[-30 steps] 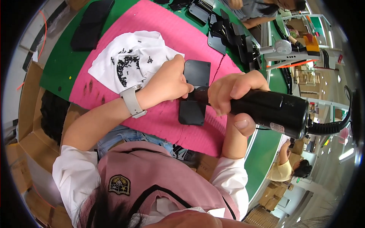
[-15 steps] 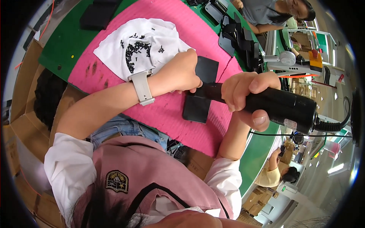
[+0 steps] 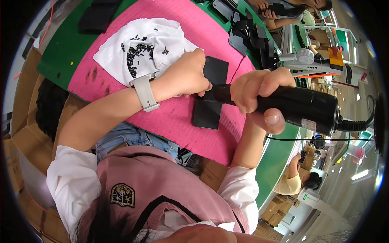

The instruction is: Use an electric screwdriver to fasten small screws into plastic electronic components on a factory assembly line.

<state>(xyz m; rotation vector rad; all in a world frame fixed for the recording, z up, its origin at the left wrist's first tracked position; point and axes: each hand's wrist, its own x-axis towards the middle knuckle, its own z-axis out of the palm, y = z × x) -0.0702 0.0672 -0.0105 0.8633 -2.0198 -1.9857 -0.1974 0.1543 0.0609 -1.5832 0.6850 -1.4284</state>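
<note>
My right hand (image 3: 259, 91) is wrapped round a black corded electric screwdriver (image 3: 310, 106), which lies nearly level with its tip pointing left. The tip meets a flat black part (image 3: 207, 114) in two joined panels on the pink mat. My left hand (image 3: 187, 77), with a pale watch strap on the wrist, rests over the part's left side. Its fingers are closed, thumb and fingertips beside the screwdriver's tip; what they pinch is hidden. Beyond that wrist, small black screws (image 3: 139, 54) lie heaped on a white cloth (image 3: 112, 50).
The pink mat (image 3: 170, 135) covers a green table (image 3: 52, 60). Black parts (image 3: 253, 36) are piled at the far right, with a dark block (image 3: 95, 18) at far left. A small white fan (image 3: 304, 56) stands beyond. Co-workers (image 3: 279, 16) sit nearby. Cardboard boxes (image 3: 24, 117) stand left.
The whole view has shifted slightly, while my hands, the screwdriver and the black part keep nearly the same places together. The far co-worker's hands now hold a dark object.
</note>
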